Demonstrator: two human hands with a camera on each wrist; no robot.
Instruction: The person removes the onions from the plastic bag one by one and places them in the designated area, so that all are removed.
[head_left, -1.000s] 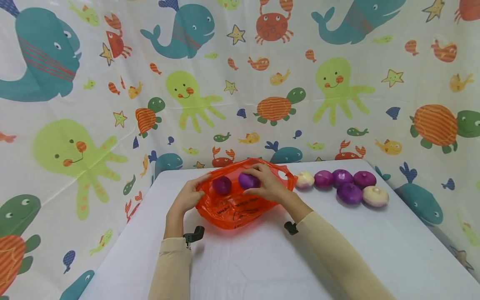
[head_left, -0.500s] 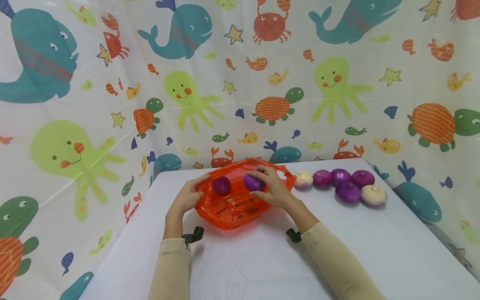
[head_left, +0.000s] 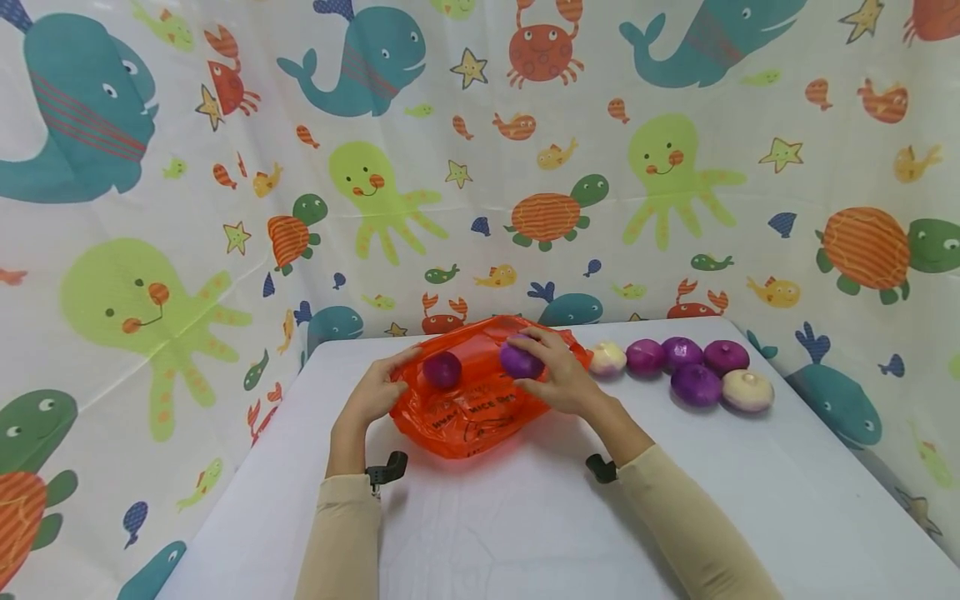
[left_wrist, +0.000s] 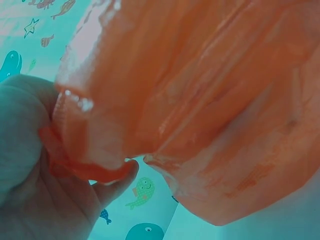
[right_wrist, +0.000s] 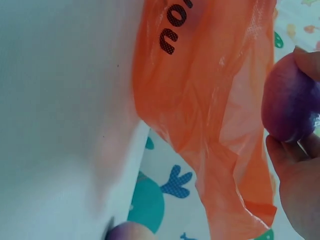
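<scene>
An orange-red plastic bag (head_left: 480,417) with black print spreads over the white table, its mouth facing me. My left hand (head_left: 372,393) grips the bag's left edge; in the left wrist view, its thumb and fingers close round a gathered part of the bag (left_wrist: 95,135). My right hand (head_left: 558,373) holds a purple onion (head_left: 519,360) at the right side of the mouth. The right wrist view has that onion (right_wrist: 285,100) between thumb and fingers, beside the bag's handle. Another purple onion (head_left: 442,370) sits inside the bag on the left.
Right of the bag on the white table (head_left: 525,533) lies a group of several onions, among them a purple one (head_left: 697,385) and a cream one (head_left: 747,391). A curtain (head_left: 480,125) printed with sea animals hangs behind and beside the table.
My right hand has shifted a little to the right with the purple onion, toward the right edge of the bag's mouth. The left hand keeps its grip in the same place.
</scene>
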